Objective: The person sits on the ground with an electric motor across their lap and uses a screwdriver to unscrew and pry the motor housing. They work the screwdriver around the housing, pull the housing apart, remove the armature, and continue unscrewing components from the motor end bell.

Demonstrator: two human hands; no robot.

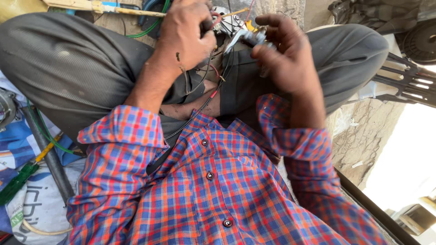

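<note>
Shirt [213, 190]: checked, blue, red, orange; dark round buttons. Trousers [77, 68]: plain dark grey. Wires [206, 97] above shirt collar: black, one red end. Tool [243, 37] above shirt: silvery metal. Cable [43, 129] left of shirt: green. Sack [41, 204] left of shirt: white, blue, green.

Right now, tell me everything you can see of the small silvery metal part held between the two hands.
The small silvery metal part is shiny, angular and partly hidden. It sits above the lap between both hands: the right hand pinches it with its fingertips, and the left hand grips beside it. Thin black and red wires run from it down towards the checked shirt.
</note>
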